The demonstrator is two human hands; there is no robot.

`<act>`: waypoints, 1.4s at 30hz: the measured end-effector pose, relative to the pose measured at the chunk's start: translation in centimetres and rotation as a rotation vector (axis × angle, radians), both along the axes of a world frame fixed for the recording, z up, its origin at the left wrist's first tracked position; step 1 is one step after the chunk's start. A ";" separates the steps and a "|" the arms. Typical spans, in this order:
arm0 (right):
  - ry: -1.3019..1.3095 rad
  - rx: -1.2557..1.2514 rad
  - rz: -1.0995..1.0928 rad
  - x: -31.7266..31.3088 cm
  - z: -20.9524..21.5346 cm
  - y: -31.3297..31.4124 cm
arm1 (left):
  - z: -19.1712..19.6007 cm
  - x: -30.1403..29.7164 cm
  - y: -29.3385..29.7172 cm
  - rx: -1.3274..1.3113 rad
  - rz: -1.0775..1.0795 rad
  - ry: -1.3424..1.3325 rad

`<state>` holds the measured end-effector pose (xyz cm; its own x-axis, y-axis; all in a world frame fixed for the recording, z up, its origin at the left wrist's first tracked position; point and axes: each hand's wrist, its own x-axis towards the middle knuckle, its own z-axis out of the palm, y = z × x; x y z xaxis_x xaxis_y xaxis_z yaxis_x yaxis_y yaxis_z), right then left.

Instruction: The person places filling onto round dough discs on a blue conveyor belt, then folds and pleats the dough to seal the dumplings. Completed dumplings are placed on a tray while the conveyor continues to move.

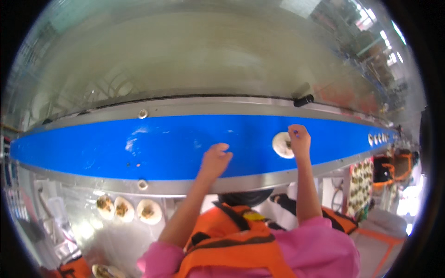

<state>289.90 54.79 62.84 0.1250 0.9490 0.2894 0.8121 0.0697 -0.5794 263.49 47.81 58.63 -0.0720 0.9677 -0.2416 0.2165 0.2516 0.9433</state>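
A round white dough wrapper (281, 145) with a little dark filling near its right side lies on the blue conveyor belt (176, 148). My right hand (300, 140) is over the right edge of this wrapper, its fingers bent together in a pinch. Whatever is between those fingertips is too small to make out. Left of the wrapper and apart from it, my left hand (216, 163) hovers above the belt with its fingers curled in, and nothing shows in it.
Three filled wrappers (148, 211) lie on the metal table (99, 236) at the lower left. More pale rounds (378, 138) sit at the belt's far right end. A tray of several small dark-topped pieces (360, 185) stands at the right. A black knob (303, 100) juts from the back rail.
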 end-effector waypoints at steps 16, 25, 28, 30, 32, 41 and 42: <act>0.451 -0.777 0.298 -5.5 -4.0 -0.3 | 1.3 4.3 1.2 -0.513 0.041 -0.161; 0.214 -0.435 0.742 -11.7 -2.7 -3.5 | 1.3 0.5 -2.0 -0.045 0.183 0.430; 0.362 -0.542 0.771 -15.5 -2.8 -3.9 | 1.1 -3.0 -2.7 -0.153 0.193 0.292; 0.384 -0.571 0.823 -18.1 -2.8 -3.9 | 0.8 -5.5 -3.7 -0.241 0.206 0.174; 0.467 -0.597 0.916 -21.5 -2.9 -4.3 | 0.2 -8.7 -5.4 -0.251 0.303 0.142; 0.532 -0.666 1.492 -47.5 -4.2 -12.2 | 1.5 -29.4 -20.9 0.029 0.850 -0.302; 0.452 -0.654 1.526 -51.0 -4.9 -13.6 | 1.3 -31.9 -22.4 0.002 0.927 -0.341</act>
<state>238.94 41.23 57.94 -0.9761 0.2146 0.0348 0.0184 0.2411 -0.9703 231.62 25.43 59.96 -0.7287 0.5639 -0.3885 -0.3489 0.1824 0.9192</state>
